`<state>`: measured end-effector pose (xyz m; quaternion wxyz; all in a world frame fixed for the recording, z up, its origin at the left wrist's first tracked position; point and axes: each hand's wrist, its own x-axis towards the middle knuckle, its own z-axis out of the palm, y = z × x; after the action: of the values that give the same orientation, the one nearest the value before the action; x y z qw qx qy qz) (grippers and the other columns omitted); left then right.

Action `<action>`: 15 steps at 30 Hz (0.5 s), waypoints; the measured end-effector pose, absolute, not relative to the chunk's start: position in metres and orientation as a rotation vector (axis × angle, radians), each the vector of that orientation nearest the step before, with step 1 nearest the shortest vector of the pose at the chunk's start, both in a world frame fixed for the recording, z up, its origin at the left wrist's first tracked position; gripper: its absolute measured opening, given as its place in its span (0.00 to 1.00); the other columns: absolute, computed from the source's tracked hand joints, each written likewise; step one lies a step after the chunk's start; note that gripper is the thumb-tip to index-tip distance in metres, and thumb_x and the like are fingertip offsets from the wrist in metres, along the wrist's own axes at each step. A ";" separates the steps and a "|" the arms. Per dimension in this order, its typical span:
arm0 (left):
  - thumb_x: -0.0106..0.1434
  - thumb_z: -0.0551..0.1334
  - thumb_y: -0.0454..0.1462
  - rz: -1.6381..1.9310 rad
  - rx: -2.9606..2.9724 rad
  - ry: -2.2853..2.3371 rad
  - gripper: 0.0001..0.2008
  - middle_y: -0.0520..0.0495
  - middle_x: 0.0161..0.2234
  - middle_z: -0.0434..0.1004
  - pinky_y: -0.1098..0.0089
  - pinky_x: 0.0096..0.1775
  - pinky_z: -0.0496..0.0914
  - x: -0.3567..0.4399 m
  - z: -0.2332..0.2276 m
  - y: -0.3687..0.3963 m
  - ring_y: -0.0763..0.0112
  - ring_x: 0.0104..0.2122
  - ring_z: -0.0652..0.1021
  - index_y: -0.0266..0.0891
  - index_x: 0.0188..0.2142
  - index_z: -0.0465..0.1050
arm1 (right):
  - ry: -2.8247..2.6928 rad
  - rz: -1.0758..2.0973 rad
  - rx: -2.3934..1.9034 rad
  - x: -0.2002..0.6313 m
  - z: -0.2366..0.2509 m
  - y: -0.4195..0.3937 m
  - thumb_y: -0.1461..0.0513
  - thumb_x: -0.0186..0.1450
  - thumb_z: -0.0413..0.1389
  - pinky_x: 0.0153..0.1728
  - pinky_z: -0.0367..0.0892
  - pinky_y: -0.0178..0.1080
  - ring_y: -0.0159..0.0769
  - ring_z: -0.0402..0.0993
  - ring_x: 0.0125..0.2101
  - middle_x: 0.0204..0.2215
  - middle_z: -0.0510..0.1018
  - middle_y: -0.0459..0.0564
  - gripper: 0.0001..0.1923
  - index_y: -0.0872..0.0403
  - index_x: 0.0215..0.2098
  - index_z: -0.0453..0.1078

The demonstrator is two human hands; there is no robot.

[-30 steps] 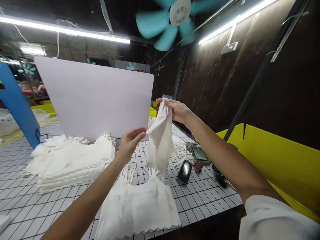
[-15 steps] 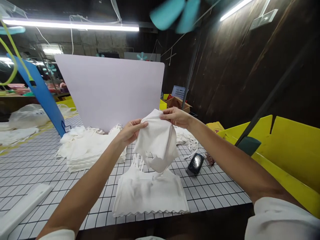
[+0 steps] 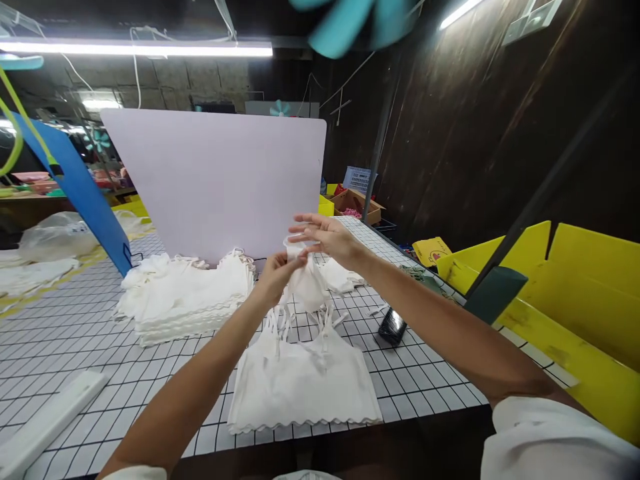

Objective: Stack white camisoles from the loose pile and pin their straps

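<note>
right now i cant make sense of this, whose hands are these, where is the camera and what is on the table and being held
There is no machine here, just a person working with two bare hands. The view comes from a camera worn on that person's head, looking forward and down, so their arms reach in from the bottom.

The left hand pinches a thin white cloth. The right hand is beside its top with fingers spread; its grip is unclear.

On the grid-lined table, a white garment with straps lies in front. To its left is a pile of white garments, and to its right a shiny black object. A pale board stands behind.
</note>
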<state>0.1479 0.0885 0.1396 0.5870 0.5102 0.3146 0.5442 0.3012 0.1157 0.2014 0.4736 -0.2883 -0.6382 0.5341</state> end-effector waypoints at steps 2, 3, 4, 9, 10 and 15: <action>0.52 0.72 0.35 1.181 0.989 0.711 0.08 0.52 0.19 0.73 0.73 0.25 0.67 0.146 0.144 0.096 0.75 0.20 0.72 0.34 0.24 0.74 | -1.566 1.191 -0.753 0.307 0.202 0.122 0.68 0.69 0.54 0.31 0.77 0.35 0.38 0.81 0.41 0.44 0.81 0.56 0.11 0.56 0.50 0.70; 0.54 0.70 0.34 1.171 0.880 0.704 0.09 0.53 0.17 0.71 0.73 0.24 0.67 0.144 0.147 0.099 0.75 0.19 0.72 0.36 0.22 0.72 | -1.555 1.134 -0.785 0.313 0.201 0.125 0.67 0.68 0.56 0.31 0.76 0.34 0.37 0.82 0.39 0.40 0.82 0.54 0.10 0.56 0.48 0.71; 0.55 0.69 0.33 1.180 0.773 0.698 0.11 0.55 0.15 0.68 0.73 0.24 0.68 0.141 0.150 0.102 0.76 0.17 0.71 0.37 0.21 0.70 | -1.538 1.080 -0.814 0.320 0.200 0.127 0.66 0.68 0.58 0.30 0.75 0.33 0.36 0.82 0.35 0.35 0.82 0.53 0.08 0.57 0.45 0.72; 0.59 0.67 0.27 1.274 0.506 0.617 0.08 0.56 0.20 0.74 0.80 0.23 0.69 0.133 0.162 0.105 0.81 0.18 0.74 0.36 0.26 0.71 | -1.484 1.007 -0.864 0.359 0.176 0.119 0.52 0.60 0.67 0.29 0.75 0.37 0.33 0.78 0.23 0.24 0.80 0.49 0.16 0.57 0.33 0.74; 0.60 0.67 0.27 1.280 0.494 0.594 0.07 0.54 0.22 0.77 0.80 0.24 0.70 0.134 0.163 0.104 0.80 0.19 0.75 0.35 0.28 0.72 | -1.493 1.044 -0.876 0.362 0.168 0.115 0.48 0.59 0.67 0.30 0.75 0.38 0.34 0.78 0.23 0.24 0.81 0.50 0.20 0.57 0.32 0.75; 0.64 0.62 0.27 1.279 0.499 0.460 0.07 0.52 0.25 0.80 0.79 0.30 0.73 0.146 0.166 0.100 0.77 0.24 0.80 0.35 0.30 0.74 | -1.548 1.454 -1.038 0.350 0.122 0.108 0.34 0.59 0.56 0.31 0.72 0.38 0.41 0.79 0.31 0.31 0.82 0.59 0.36 0.59 0.30 0.77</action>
<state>0.1456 0.1004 0.1658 0.7493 0.2282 0.2102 0.5850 0.3499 0.1077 0.1222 0.3792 -0.4065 -0.6059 0.5691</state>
